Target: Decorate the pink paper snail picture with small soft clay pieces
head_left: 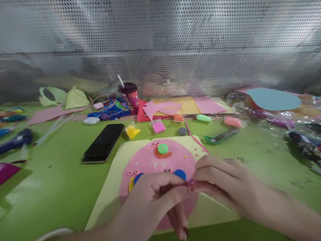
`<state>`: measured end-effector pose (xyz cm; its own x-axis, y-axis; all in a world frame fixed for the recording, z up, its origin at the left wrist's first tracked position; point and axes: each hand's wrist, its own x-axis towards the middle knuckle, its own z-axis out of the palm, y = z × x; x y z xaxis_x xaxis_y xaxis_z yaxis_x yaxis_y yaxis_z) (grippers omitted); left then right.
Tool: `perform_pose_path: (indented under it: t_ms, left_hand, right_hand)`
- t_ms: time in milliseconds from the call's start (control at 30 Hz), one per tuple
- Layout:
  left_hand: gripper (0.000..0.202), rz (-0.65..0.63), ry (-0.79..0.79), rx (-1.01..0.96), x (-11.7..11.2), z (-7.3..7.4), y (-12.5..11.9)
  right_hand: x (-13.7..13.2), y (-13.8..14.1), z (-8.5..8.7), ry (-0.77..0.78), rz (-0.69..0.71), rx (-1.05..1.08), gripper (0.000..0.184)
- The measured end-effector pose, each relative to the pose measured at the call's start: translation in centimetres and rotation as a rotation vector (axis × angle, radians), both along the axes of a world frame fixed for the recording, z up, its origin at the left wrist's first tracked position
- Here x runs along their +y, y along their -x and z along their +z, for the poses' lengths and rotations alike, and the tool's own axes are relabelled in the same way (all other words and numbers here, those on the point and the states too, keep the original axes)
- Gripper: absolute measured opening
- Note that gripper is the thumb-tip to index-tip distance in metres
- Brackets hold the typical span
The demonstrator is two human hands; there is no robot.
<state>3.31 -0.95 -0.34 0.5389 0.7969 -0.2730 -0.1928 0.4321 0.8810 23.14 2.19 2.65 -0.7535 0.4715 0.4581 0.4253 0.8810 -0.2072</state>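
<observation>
All positions referenced to the pink disc, laid flat on a pale yellow sheet. Far left of the disc: a magenta object (cut off at the border of view, type not determinable) and, farther back, a dark blue glue gun. Left of the disc and beyond it: a small white case; nearer to the disc, a black smartphone, lying flat just beside the sheet. Behind the disc, toward its left: an upright dark cup with a white straw, plus a yellow packet near the far edge of the sheet. Over the near middle of the disc: left hand, thumb and index finger nearly closed at the tips on a small purple piece, remaining fingers loosely curled below. At the far portion of the disc: a green cap on an orange shape. Purple piece located above the right portion of the disc, between both sets of fingertips (mostly covered, contact with the disc not determinable). Over the right border of the disc: right hand, thumb and fingertips pinched together on the same piece. Behind the disc and to its right: a green cutter; farther right, a light blue sheet.
</observation>
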Motion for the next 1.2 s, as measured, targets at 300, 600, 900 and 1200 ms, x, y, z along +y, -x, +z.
perform_pose_path:
  t_ms: [300,600,900,1200]
  left_hand:
    - [0.021,0.01,-0.023,0.044,0.1,-0.1,0.0]
    - [0.021,-0.027,-0.03,0.055,0.1,-0.2,0.0]
    - [0.021,-0.004,-0.048,0.097,0.1,0.1,0.0]
    - [0.021,-0.022,-0.063,0.107,0.1,0.1,0.0]
  right_hand:
    - [0.0,-0.3,-0.9,0.256,0.099,0.135,0.02]
    - [0.3,-0.4,-1.3,0.078,0.088,0.091,0.005]
    - [-0.2,0.0,-0.5,0.204,0.089,0.128,0.015]
    - [0.3,0.1,0.1,0.224,0.063,0.149,0.009]
